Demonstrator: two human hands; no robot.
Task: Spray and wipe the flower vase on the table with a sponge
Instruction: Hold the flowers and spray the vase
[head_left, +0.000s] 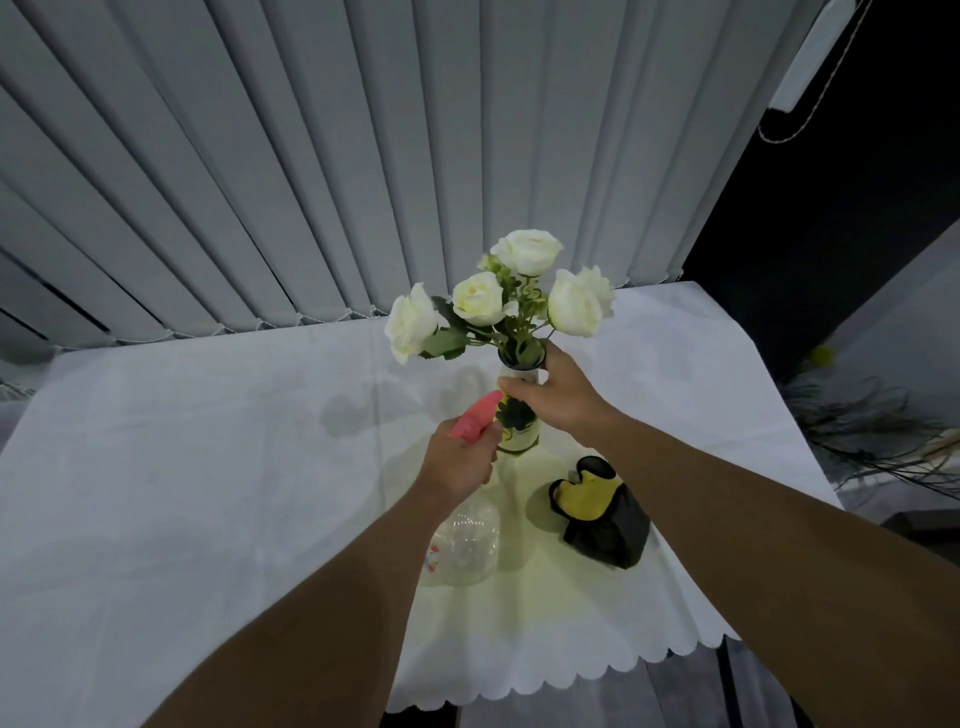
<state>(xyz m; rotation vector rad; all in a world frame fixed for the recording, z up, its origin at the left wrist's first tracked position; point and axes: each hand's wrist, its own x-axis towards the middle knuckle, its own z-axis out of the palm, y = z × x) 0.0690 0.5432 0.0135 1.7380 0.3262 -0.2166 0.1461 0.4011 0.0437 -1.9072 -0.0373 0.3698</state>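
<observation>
A tall white flower vase (519, 434) with a dark leaf print stands upright on the white tablecloth (208, 467), holding several white roses (480, 299). My right hand (558, 397) is wrapped around the vase's neck just under the rim. My left hand (460, 460) grips a clear spray bottle (465, 545) by its pink trigger head (475, 418), whose nozzle points at the vase from the left, almost touching it. A yellow and black sponge (597, 512) lies on the cloth to the right of the bottle, untouched.
Grey vertical blinds (363, 156) hang right behind the table's far edge. The cloth's scalloped hem (571, 675) marks the near right edge. A dark plant (872, 431) with thin leaves stands off the table to the right.
</observation>
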